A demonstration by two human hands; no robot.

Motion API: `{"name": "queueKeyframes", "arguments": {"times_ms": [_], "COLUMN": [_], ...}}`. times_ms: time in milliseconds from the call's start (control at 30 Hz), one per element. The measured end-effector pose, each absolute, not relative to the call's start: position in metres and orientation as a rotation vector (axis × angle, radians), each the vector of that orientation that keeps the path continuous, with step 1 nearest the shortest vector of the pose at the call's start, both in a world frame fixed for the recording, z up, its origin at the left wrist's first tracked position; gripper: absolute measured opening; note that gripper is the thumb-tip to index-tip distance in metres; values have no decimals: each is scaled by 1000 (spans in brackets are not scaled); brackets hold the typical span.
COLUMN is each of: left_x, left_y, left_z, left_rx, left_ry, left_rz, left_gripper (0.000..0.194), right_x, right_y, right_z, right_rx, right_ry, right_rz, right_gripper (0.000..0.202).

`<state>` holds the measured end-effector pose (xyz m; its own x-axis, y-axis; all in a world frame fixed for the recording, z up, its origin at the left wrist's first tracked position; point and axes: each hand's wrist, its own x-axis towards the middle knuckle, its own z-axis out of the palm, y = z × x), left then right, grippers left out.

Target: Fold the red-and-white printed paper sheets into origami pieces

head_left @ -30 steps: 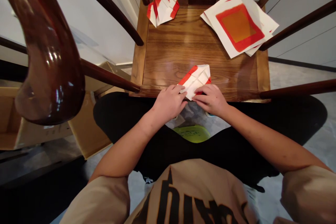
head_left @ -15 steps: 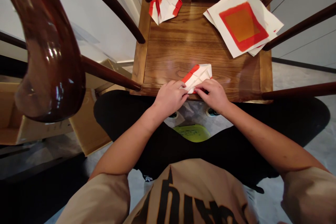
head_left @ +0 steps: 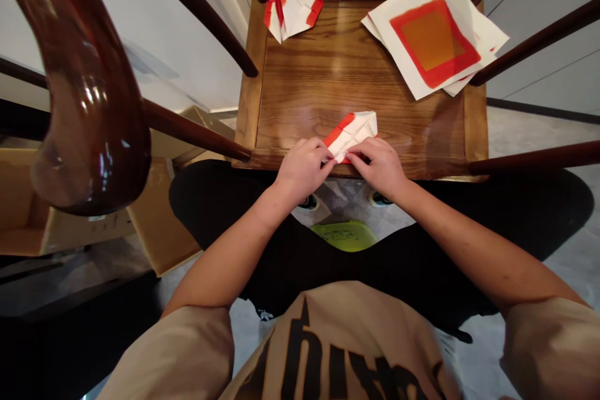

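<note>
Nearest you, at the bottom of the frame, are your tan, dark-lettered shirt [head_left: 365, 319] and black trousers [head_left: 356, 269]. At the left, a glossy brown armrest [head_left: 94, 106] looms large, with cardboard boxes [head_left: 164, 219] below and behind it. Between your knees, low on the floor, show a green object [head_left: 349, 235] with dark marks and parts of your shoes [head_left: 380, 199].

At the centre, your left hand [head_left: 304, 170] pinches the near left end of the folded paper [head_left: 359, 128] between thumb and fingers. Your right hand [head_left: 379, 165] pinches its near edge just beside, thumb and fingers bent over it. The paper is white with red bands and creases, and lies at the front edge of the wooden seat [head_left: 319, 84], its far end pointing up and right.

Farther back on the seat, a red-and-white folded shape [head_left: 297, 9] sits at upper left. At upper right, overlapping sheets [head_left: 434, 44] reach the seat's right edge; the top one bears an orange square bordered in red.
</note>
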<state>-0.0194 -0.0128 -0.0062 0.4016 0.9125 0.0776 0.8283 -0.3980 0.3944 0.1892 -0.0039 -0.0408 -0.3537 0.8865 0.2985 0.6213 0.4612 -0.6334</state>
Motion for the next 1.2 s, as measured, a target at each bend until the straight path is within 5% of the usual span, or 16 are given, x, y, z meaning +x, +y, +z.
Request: {"name": "queueKeyframes", "arguments": {"times_ms": [1200], "left_x": [-17], "left_y": [-9], "left_z": [-12], "left_rx": [2262], "left_ry": [1568], "left_rz": [486], "left_gripper": [17], "right_x": [187], "right_y": [-2], "right_z": [-46], "right_rx": [-1261], "right_ry": [-2059], "right_rz": [548], "right_gripper": [17]}}
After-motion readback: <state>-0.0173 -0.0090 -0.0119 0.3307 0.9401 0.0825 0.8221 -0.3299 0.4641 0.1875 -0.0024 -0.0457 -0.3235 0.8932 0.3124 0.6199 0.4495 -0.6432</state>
